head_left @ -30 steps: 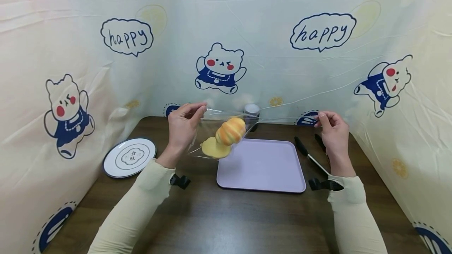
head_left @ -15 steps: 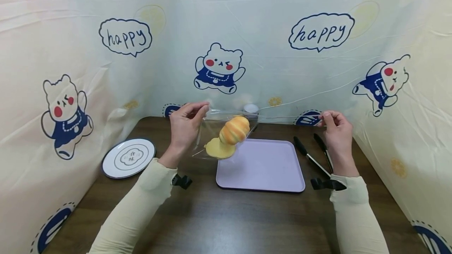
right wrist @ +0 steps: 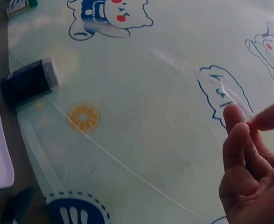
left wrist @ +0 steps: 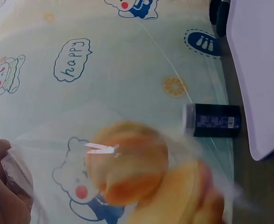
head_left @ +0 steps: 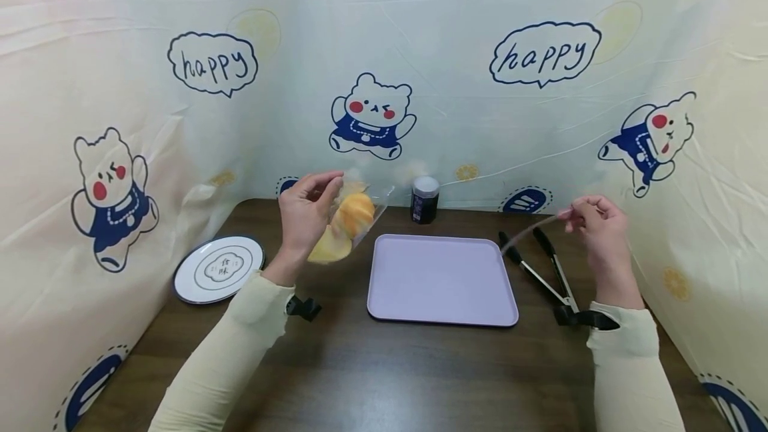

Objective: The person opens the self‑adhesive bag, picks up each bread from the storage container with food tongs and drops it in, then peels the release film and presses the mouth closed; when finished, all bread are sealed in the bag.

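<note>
My left hand [head_left: 303, 222] pinches the top corner of a clear plastic bag [head_left: 381, 211], held above the table. Inside the bag are an orange-striped, ridged bread roll [head_left: 357, 213] and a flatter pale yellow piece [head_left: 331, 246] whose kind I cannot tell. The left wrist view shows the roll [left wrist: 127, 163] close up, blurred behind the plastic. Over on the right, my right hand [head_left: 602, 239] pinches one end of a thin clear plastic strip [head_left: 531, 227], apart from the bag. In the right wrist view the strip [right wrist: 235, 95] trails from thumb and fingertip.
A lilac tray [head_left: 443, 279] lies mid-table, with a dark white-capped jar [head_left: 425, 202] behind it. Black-handled tongs [head_left: 540, 280] lie right of the tray, near my right wrist. A white, blue-rimmed plate [head_left: 191, 280] is at the left. Printed curtains enclose the table.
The plastic stretched between both hands has come apart, leaving a strip in my right hand. The right hand moved right; the bag swung left and now hangs from my left hand.
</note>
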The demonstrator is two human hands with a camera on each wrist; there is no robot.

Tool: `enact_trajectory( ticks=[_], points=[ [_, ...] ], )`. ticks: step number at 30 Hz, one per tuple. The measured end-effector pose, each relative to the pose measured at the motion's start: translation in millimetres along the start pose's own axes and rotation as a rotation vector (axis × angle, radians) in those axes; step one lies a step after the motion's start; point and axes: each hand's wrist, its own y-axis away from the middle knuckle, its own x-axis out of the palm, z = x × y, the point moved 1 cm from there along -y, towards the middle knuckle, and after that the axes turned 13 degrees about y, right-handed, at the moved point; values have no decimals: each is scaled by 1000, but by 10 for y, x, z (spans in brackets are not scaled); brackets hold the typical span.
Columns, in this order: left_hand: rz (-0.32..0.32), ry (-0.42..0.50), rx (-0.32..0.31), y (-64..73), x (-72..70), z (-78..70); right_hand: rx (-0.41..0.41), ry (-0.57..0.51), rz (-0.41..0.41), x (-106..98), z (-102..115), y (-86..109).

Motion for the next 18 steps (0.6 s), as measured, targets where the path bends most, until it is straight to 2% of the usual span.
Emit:
enact_trajectory(
  ticks=[2,4,8,13,18],
  points=[
    [-1,13,-14,7,-11,6,22,30,54,-75,-30,10],
    [2,26,-28,15,-13,7,54,114,112,-154,-80,20],
    [6,52,-43,24,12,-7,120,337,257,-308,-211,33],
    [27,42,-17,22,31,-20,202,620,446,-465,-393,11],
    [39,19,-12,23,22,-8,284,758,560,-517,-601,-21]
  ],
)
